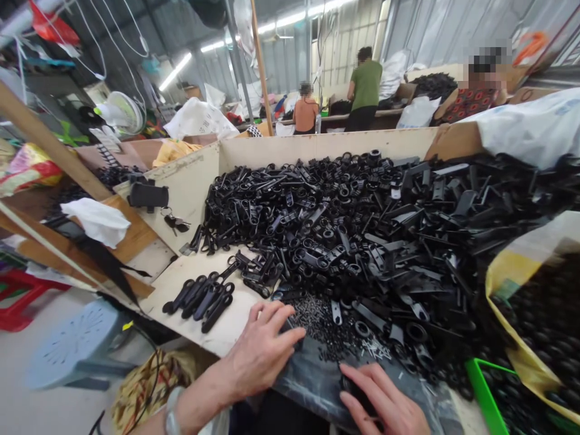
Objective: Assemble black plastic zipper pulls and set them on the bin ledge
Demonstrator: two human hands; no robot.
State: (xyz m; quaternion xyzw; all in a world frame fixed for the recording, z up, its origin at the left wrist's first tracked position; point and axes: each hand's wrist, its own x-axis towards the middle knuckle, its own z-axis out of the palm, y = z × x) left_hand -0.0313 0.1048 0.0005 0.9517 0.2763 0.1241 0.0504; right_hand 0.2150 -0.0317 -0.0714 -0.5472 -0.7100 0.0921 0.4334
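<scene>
My left hand (267,341) is at the front edge of the bench, beside a heap of small grey metal pins (312,317). Its fingers are stretched and spread; something dark lies below the fingertips, too hidden to name. Lower right, my right hand (385,402) pinches a black plastic part (356,386) between thumb and fingers, mostly covered by them. Beneath both hands lies a dark plastic sheet (312,368). To the left of my left hand, several long black parts with ring ends (202,299) rest in a row. White pins (376,348) lie beyond my right hand.
A large heap of black plastic parts (317,211) fills the walled bench. At right stand a yellow-lined sack (512,320) of dark round pieces and a green tray (483,386). A blue stool (75,341) is at left. Several people work in the background.
</scene>
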